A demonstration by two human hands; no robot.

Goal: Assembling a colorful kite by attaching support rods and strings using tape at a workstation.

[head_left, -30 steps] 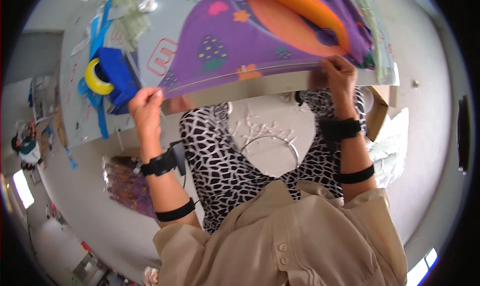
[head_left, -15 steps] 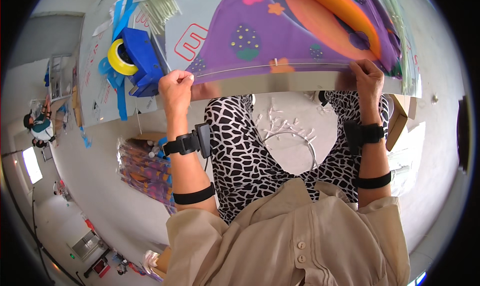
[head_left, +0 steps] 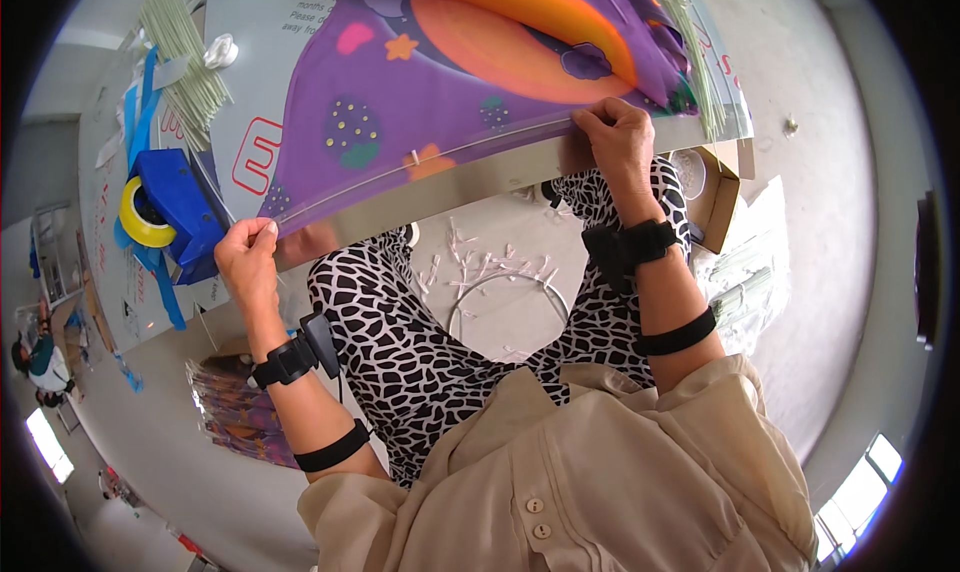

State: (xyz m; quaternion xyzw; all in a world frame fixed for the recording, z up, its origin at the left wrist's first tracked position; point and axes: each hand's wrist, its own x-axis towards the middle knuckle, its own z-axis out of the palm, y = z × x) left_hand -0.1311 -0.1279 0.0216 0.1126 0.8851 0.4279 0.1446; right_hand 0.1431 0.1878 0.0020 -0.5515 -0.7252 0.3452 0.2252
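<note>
A purple printed fabric sheet (head_left: 320,122) with orange, pink and green shapes lies on the board-covered table in front of me. Along its near edge runs a thin pale rod (head_left: 350,185) with a small white piece (head_left: 415,159) on it. At the rod's left end my left hand (head_left: 248,267) is closed, thumb and forefinger pinched together at the fabric's corner. My right hand (head_left: 622,147) pinches the other end, below the big orange shape. Both hands sit at the table's shiny near edge (head_left: 430,192). The fingertips cover the rod's ends.
A blue tape dispenser (head_left: 180,207) with a yellow roll stands left of my left hand. Bundles of pale thin rods (head_left: 185,57) lie at the far left and right. Below are a cardboard box (head_left: 715,197), a white ring with small tags (head_left: 508,277) and plastic-wrapped packs (head_left: 240,407).
The view has turned, so table, fabric and hands appear further left and tilted. Both hands keep their pinch at the rod's two ends.
</note>
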